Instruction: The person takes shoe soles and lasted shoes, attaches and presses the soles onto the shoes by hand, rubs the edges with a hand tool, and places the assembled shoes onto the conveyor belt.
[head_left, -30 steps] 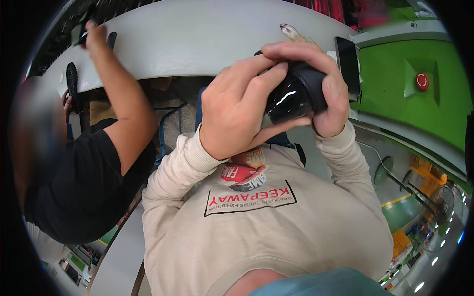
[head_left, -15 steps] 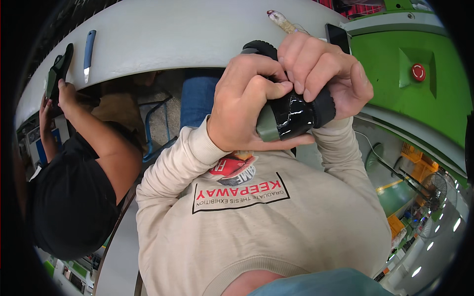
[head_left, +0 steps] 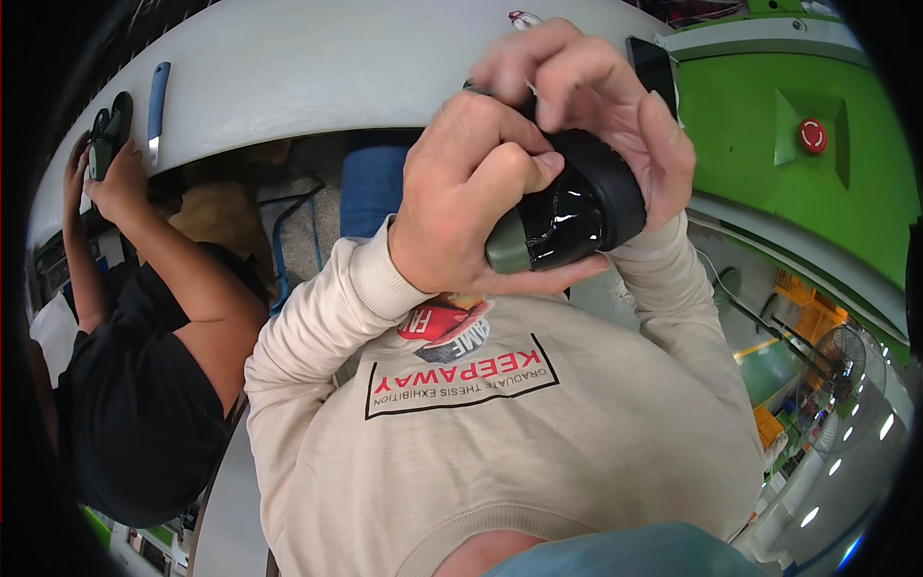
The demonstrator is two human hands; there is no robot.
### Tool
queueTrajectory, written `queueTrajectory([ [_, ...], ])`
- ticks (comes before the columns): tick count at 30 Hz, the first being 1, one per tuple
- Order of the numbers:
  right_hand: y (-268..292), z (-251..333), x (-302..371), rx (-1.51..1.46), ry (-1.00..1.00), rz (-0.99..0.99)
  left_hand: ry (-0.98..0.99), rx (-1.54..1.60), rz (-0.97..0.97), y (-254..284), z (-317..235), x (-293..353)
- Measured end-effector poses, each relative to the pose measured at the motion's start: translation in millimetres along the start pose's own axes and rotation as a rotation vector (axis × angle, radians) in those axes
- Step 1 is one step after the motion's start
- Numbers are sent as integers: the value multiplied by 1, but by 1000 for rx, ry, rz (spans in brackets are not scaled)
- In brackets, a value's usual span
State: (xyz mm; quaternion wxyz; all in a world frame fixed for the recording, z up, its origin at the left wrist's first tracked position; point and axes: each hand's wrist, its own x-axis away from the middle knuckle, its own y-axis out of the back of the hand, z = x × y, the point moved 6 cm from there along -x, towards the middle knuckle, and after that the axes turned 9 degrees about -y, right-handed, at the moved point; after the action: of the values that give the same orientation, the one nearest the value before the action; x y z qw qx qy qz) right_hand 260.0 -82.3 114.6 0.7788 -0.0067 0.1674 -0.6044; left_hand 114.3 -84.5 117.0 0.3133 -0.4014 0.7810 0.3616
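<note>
A glossy black shoe point(head_left: 567, 231) with a dull green part and a thick black ribbed sole point(head_left: 615, 178) is held up over the table edge, in front of my chest. My left hand point(head_left: 471, 197) is closed round its green end, thumb pressed on the upper edge and a finger stretched along the underside. On the other side, my right hand point(head_left: 606, 106) curls over the sole. Its fingers are bent and apart, partly smeared by motion, with one fingertip near the shoe's top edge. Its thumb is hidden, so its grip is unclear.
On the white table point(head_left: 317, 67) lies a blue-handled knife point(head_left: 159, 113). At left a co-worker in black holds a dark sandal point(head_left: 112, 135). A dark phone point(head_left: 652, 69) lies beside the green machine point(head_left: 740, 106) with its red button point(head_left: 813, 136). A fan point(head_left: 832, 385) stands behind.
My right fingers have lifted from their pinch at the shoe's edge and moved up and left. The shoe has shifted slightly left and turned a little. The co-worker's sandal has turned.
</note>
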Motion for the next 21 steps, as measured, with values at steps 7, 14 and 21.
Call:
queueTrajectory([
  [7,-12,2,-10,90,-109,139,-16,22,16,3,5,1],
  [14,-22,-9,-15,260,-108,-24,42,343,-270,31,43,18],
  [21,24,-69,0,612,-162,-51,350,553,-303,68,84,30],
])
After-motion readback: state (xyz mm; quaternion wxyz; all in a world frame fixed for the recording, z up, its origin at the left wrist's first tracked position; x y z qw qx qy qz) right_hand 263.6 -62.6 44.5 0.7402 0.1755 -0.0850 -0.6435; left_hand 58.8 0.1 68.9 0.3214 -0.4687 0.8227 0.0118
